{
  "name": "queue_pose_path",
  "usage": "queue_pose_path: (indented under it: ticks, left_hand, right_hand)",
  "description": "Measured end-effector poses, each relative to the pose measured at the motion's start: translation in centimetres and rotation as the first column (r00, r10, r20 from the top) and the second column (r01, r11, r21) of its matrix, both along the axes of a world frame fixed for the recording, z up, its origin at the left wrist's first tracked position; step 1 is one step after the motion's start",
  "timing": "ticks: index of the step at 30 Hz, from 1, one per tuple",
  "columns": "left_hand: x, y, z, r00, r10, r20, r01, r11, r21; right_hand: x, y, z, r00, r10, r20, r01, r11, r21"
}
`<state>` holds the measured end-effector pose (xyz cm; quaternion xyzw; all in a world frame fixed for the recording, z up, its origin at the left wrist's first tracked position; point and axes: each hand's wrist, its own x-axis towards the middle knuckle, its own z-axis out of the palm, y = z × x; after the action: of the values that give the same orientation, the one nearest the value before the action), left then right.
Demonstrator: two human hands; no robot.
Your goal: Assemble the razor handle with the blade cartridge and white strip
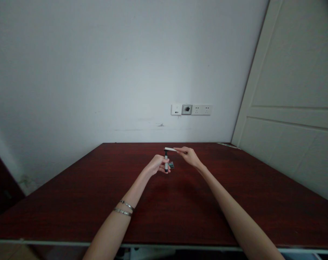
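My left hand (pixel 156 164) is closed around a short white handle with black ends (pixel 166 164), held upright above the table. A dark piece tops the handle. From the other side, my right hand (pixel 190 156) pinches the right end of a slim white bar (pixel 169 148). The bar's left end lies over the dark top of the handle and seems to touch it. Just behind the left fingers shows a small dark green, patterned packet (pixel 172 165), partly hidden. The exact kind of the handle and the bar is too small to make out.
Both forearms reach over a dark red wooden table (pixel 72 202) with a pale front edge. At its far side stands a white wall with a row of sockets (pixel 202 109) and a dark plug (pixel 187 108). A white panelled door (pixel 294 90) rises on the right.
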<state>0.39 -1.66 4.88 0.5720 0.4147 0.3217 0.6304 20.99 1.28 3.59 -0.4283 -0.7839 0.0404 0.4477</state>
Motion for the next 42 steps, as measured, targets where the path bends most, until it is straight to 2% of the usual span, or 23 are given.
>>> queue_pose_path:
  ticks: [4, 9, 13, 17, 19, 22, 24, 26, 28, 31, 33, 34, 38, 42]
  left_hand:
    - [0.0, 0.0, -0.1, 1.0, 0.008, -0.006, -0.008, 1.0, 0.0]
    - [0.0, -0.1, 0.1, 1.0, 0.011, -0.024, -0.01, 1.0, 0.003]
    - [0.1, -0.3, 0.2, 0.999, 0.013, -0.045, -0.013, 1.0, 0.0]
    - [0.2, -0.4, 0.2, 0.998, -0.007, -0.058, 0.008, 1.0, 0.017]
    - [0.2, -0.3, 0.1, 0.998, -0.015, -0.067, 0.016, 1.0, 0.018]
    - [0.1, -0.2, 0.0, 0.995, -0.025, -0.092, 0.029, 0.999, 0.037]
    - [0.1, -0.2, -0.1, 0.994, -0.009, -0.111, 0.018, 0.997, 0.079]
    - [0.1, -0.1, -0.2, 0.992, 0.043, -0.119, -0.026, 0.989, 0.147]
    - [0.1, 0.0, -0.2, 0.988, 0.113, -0.102, -0.087, 0.97, 0.229]
    - [0.3, 0.3, -0.4, 0.981, 0.191, -0.024, -0.172, 0.928, 0.332]
    - [0.4, 0.5, -0.6, 0.98, 0.196, 0.039, -0.195, 0.902, 0.384]
    - [0.5, 0.6, -0.7, 0.98, 0.189, 0.064, -0.198, 0.89, 0.411]
    - [0.7, 1.0, -0.9, 0.984, 0.144, 0.109, -0.179, 0.843, 0.507]
    - [0.7, 1.2, -1.1, 0.983, 0.136, 0.121, -0.18, 0.815, 0.551]
  right_hand:
    - [-0.2, 0.1, 0.0, 0.998, -0.06, 0.007, 0.06, 0.998, 0.01]
    - [-0.6, -0.1, 0.3, 1.0, -0.005, 0.022, 0.004, 1.0, 0.011]
    - [-0.8, -0.1, 0.2, 0.993, -0.115, 0.021, 0.114, 0.992, 0.044]
    - [-0.9, -0.1, 0.2, 0.998, -0.045, 0.034, 0.043, 0.998, 0.037]
    - [-0.7, 0.0, 0.1, 0.995, -0.092, 0.042, 0.091, 0.995, 0.03]
    - [-0.3, 0.0, 0.3, 0.983, -0.186, -0.007, 0.186, 0.982, 0.016]
    - [-0.2, -0.1, 0.5, 0.979, -0.175, -0.103, 0.176, 0.984, 0.01]
    - [-0.3, -0.5, 1.0, 0.962, -0.121, -0.246, 0.123, 0.992, -0.01]
    - [-0.9, -1.3, 1.6, 0.906, -0.065, -0.418, 0.032, 0.996, -0.087]
    - [-2.5, -3.1, 2.1, 0.736, -0.013, -0.677, -0.194, 0.954, -0.229]
    - [-3.8, -4.7, 2.2, 0.613, 0.005, -0.79, -0.34, 0.904, -0.258]
    - [-4.3, -5.5, 2.1, 0.577, 0.009, -0.817, -0.396, 0.878, -0.27]
    - [-6.0, -7.8, 1.7, 0.559, 0.006, -0.829, -0.502, 0.799, -0.332]
    - [-6.8, -8.1, 1.1, 0.559, 0.032, -0.828, -0.527, 0.785, -0.325]
